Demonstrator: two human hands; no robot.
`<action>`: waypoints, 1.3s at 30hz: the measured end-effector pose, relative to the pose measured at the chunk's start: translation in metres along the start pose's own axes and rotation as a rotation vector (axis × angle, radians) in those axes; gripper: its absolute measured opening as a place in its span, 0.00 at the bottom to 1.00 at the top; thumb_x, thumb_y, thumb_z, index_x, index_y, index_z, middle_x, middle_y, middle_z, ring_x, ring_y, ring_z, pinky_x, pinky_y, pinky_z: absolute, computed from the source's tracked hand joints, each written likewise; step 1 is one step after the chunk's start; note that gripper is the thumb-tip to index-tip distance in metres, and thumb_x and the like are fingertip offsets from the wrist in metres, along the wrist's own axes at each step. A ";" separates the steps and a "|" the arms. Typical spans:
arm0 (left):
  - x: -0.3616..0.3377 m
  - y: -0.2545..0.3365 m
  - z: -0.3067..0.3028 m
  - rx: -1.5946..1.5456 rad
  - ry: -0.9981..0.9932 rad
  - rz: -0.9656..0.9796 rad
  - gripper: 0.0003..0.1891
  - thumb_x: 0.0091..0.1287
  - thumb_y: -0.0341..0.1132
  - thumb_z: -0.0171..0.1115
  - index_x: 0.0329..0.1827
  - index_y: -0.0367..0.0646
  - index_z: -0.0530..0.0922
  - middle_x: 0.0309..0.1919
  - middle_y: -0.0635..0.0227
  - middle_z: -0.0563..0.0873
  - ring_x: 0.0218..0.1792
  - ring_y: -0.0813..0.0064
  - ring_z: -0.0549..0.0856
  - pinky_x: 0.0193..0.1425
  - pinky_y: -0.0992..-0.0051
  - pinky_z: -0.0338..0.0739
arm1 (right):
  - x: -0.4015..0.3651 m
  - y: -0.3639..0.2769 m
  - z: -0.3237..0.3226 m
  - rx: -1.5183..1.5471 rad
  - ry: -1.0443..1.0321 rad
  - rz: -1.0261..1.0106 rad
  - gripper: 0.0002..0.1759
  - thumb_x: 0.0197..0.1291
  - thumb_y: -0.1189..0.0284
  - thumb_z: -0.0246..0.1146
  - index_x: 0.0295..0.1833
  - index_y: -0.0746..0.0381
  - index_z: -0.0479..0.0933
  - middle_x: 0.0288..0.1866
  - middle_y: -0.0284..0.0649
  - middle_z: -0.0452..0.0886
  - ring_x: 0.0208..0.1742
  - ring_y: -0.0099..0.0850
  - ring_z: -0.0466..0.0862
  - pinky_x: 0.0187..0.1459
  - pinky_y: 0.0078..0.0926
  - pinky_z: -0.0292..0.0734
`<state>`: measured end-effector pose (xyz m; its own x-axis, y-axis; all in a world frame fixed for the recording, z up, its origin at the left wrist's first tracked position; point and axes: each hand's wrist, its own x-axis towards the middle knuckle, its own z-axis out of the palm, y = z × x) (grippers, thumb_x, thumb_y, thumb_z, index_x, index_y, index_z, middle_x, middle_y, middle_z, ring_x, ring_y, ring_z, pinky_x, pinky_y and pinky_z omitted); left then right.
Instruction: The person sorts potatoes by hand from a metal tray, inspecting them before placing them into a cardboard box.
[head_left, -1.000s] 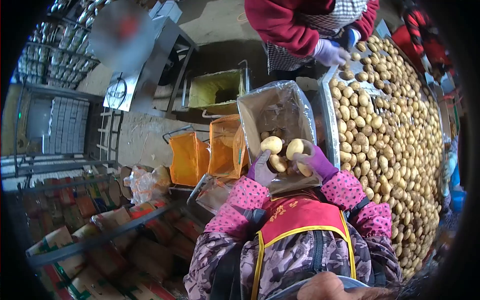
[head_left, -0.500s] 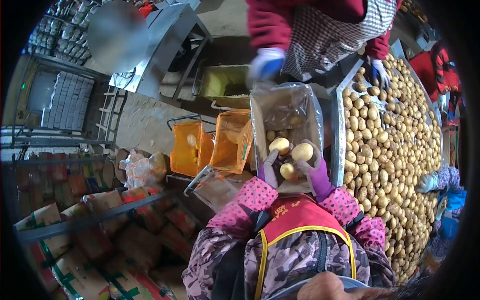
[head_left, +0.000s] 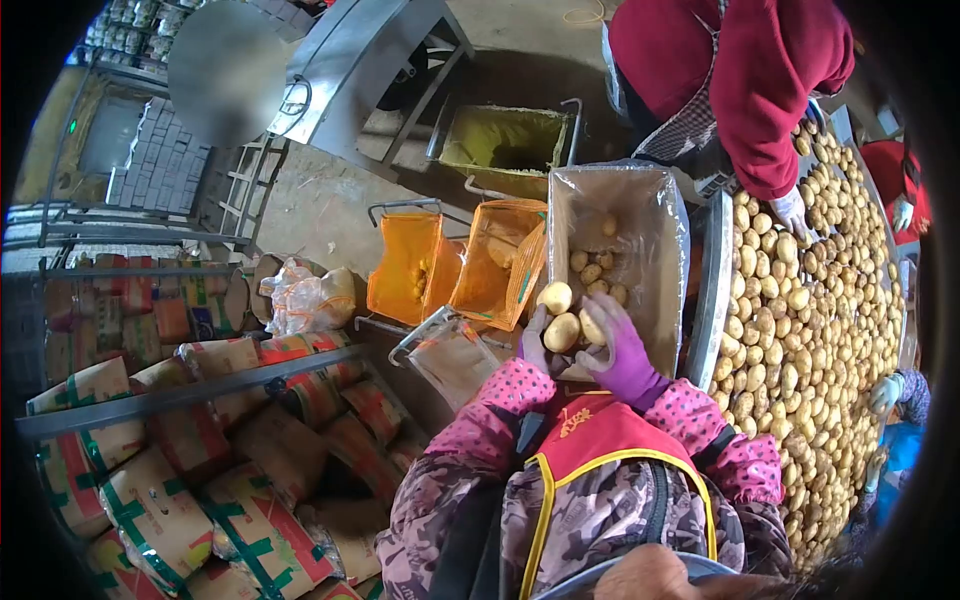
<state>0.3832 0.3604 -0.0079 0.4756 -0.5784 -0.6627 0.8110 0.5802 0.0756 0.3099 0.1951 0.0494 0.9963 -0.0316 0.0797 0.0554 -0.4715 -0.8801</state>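
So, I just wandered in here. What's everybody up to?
A person in purple gloves is holding three pale potatoes between the left hand and right hand, at the near end of a plastic-lined box. More potatoes lie inside it. Right of the box, a metal-edged table is covered with potatoes, and a co-worker's gloved hand is among them. Orange mesh bags stand left of the box.
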 end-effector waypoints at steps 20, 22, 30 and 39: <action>0.050 0.224 -0.116 0.384 0.471 0.768 0.31 0.75 0.41 0.61 0.80 0.54 0.62 0.71 0.56 0.74 0.66 0.61 0.79 0.66 0.58 0.81 | -0.112 0.029 -0.093 -0.389 0.439 0.267 0.26 0.62 0.61 0.71 0.62 0.61 0.79 0.64 0.51 0.81 0.69 0.52 0.77 0.71 0.52 0.69; 0.048 0.121 -0.015 0.700 0.443 0.894 0.24 0.73 0.37 0.62 0.72 0.47 0.72 0.65 0.56 0.79 0.61 0.62 0.81 0.61 0.66 0.82 | -0.148 0.032 -0.117 -0.883 0.476 0.562 0.31 0.58 0.57 0.72 0.64 0.58 0.78 0.68 0.48 0.79 0.70 0.55 0.74 0.71 0.58 0.65; 0.089 -0.140 0.121 2.049 -1.092 0.981 0.33 0.63 0.46 0.70 0.71 0.41 0.75 0.66 0.45 0.79 0.66 0.42 0.77 0.73 0.49 0.72 | -0.262 0.054 -0.189 -0.492 0.419 0.929 0.36 0.61 0.53 0.70 0.73 0.56 0.74 0.70 0.46 0.79 0.66 0.47 0.79 0.64 0.49 0.75; 0.143 -0.297 0.215 2.851 -1.190 0.699 0.46 0.56 0.69 0.70 0.81 0.75 0.66 0.87 0.64 0.50 0.83 0.32 0.44 0.81 0.29 0.41 | -0.216 0.129 -0.287 -0.540 0.640 0.922 0.58 0.45 0.44 0.77 0.82 0.45 0.63 0.86 0.55 0.53 0.74 0.58 0.71 0.69 0.59 0.71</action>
<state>0.2843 -0.0181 0.0351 -0.1260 -0.9766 -0.1741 -0.9651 0.0800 0.2495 0.0831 -0.1123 0.0533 0.4302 -0.8950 -0.1183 -0.8323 -0.3424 -0.4359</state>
